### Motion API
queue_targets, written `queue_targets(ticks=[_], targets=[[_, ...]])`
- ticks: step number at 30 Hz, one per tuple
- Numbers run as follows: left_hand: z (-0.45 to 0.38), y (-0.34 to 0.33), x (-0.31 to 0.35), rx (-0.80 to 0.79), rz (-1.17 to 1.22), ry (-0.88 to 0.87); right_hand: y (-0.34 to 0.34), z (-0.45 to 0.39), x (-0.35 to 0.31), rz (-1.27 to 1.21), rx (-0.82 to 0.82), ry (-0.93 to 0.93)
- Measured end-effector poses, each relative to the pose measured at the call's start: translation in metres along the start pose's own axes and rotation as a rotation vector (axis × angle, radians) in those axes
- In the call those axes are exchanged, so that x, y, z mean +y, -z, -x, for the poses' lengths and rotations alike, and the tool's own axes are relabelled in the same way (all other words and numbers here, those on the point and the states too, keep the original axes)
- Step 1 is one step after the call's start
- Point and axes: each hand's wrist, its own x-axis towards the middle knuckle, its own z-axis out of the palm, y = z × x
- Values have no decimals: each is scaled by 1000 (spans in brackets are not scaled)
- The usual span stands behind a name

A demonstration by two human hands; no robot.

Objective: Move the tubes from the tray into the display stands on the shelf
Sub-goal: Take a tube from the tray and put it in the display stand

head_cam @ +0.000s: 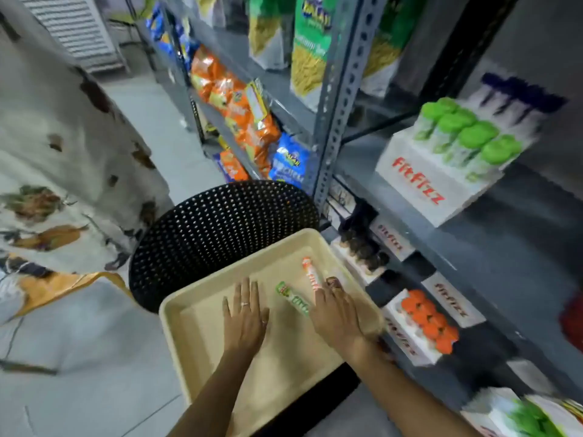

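A beige tray (pixel 202 326) rests on a black perforated chair (pixel 220 228). In it lie a green tube (pixel 292 298), an orange tube (pixel 310 274) and a brown tube (pixel 333 282) whose near end is hidden by my fingers. My left hand (pixel 246 316) lies flat and open on the tray floor, left of the green tube. My right hand (pixel 336 313) reaches over the tubes with its fingertips on the orange and brown ones, fingers spread, nothing gripped. On the shelf stand white display stands, one with green-capped tubes (pixel 467 137), one with orange-capped tubes (pixel 429 320) and one with brown-capped tubes (pixel 362 247).
A grey slotted metal shelf post (pixel 340 99) rises just behind the tray. Snack bags (pixel 239 102) fill the shelves to the left. Another person in floral clothing (pixel 56 171) stands at the left. Another stand with green tubes (pixel 530 417) sits at bottom right.
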Motion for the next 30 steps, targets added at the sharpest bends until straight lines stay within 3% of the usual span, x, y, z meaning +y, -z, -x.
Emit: queue_targets(ticks=[2,4,8,16,23,30], targets=[[1,-21,-8,-192,-35,82,-21,-3,-4,-7,-18,-2],[5,-40,-16,-274,-65,92,-37,-1,-7,9,-118,-26],[9,-59,-17,-411,-29,115,-52,-4,-9,152,-159,-11],[9,-70,-15,-429,19,158,-54,-18,-10,119,-294,-21],[8,-67,-13,-436,-18,158,-20,-27,-12,-132,-165,-51],[10,-40,-3,-403,-78,80,56,-28,3,-355,-64,-142]])
